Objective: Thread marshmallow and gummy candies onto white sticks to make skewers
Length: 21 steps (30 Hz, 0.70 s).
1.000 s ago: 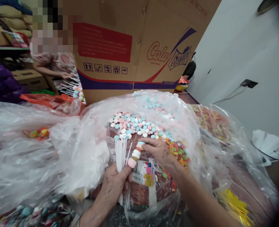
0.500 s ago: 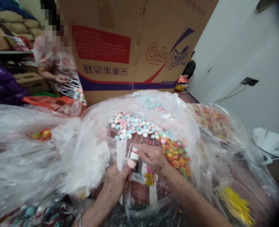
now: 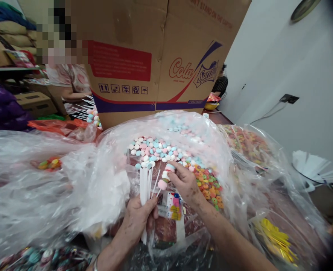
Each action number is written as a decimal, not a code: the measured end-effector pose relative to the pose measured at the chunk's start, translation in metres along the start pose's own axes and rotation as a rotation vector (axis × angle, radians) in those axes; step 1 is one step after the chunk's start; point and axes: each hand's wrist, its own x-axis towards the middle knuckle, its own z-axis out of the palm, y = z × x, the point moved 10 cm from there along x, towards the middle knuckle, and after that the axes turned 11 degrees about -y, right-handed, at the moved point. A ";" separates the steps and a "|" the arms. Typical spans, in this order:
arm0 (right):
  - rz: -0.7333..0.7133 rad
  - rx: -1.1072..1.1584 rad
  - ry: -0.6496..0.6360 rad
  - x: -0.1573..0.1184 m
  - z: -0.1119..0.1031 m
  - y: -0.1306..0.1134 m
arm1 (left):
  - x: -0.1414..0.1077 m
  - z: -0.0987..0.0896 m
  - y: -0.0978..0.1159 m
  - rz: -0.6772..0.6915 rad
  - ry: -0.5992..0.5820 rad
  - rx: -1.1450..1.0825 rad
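Observation:
My left hand (image 3: 140,214) is closed around a bundle of white sticks (image 3: 145,184), which stands nearly upright. A thinner stick with a stack of pink, white and blue marshmallows (image 3: 163,184) rises from between its thumb and fingers, leaning right. At the top of that marshmallow skewer, the fingers of my right hand (image 3: 184,182) are closed on the uppermost pieces. Behind the hands lies a spread of loose pink, white and blue marshmallows (image 3: 155,148). Colourful gummy rings (image 3: 210,186) are heaped just right of my right hand. A printed plastic wrapper (image 3: 173,206) lies below the skewer.
A large cardboard carton (image 3: 126,37) stands behind the marshmallow bag (image 3: 189,124). Clear plastic (image 3: 84,188) covers the left side. Yellow foil strips (image 3: 279,241) lie at lower right. Beyond the carton at left is another person (image 3: 70,82), near finished-looking skewers (image 3: 94,116).
My right hand has moved slightly up and right with the marshmallow stack, which now sits farther from my left thumb; a bit of stick shows below it. The view has shifted slightly.

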 end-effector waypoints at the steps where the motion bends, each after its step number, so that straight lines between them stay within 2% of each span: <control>1: -0.029 -0.025 -0.012 0.001 -0.002 -0.005 | 0.000 0.000 0.001 0.014 0.000 -0.008; 5: -0.235 -0.185 -0.072 -0.001 0.001 -0.032 | 0.001 -0.002 0.001 0.040 0.020 -0.071; 8: -0.296 -0.246 -0.098 -0.003 0.007 -0.038 | 0.000 -0.007 -0.002 0.030 0.055 -0.078; 15: -0.221 -0.266 -0.137 -0.003 0.013 -0.030 | -0.007 -0.014 0.000 -0.017 0.130 -0.058; 19: -0.102 -0.101 -0.137 -0.007 0.019 -0.016 | -0.009 -0.019 0.006 -0.005 0.170 -0.057; 21: -0.029 -0.017 -0.126 -0.010 0.024 -0.006 | -0.006 -0.017 0.005 -0.015 0.122 0.004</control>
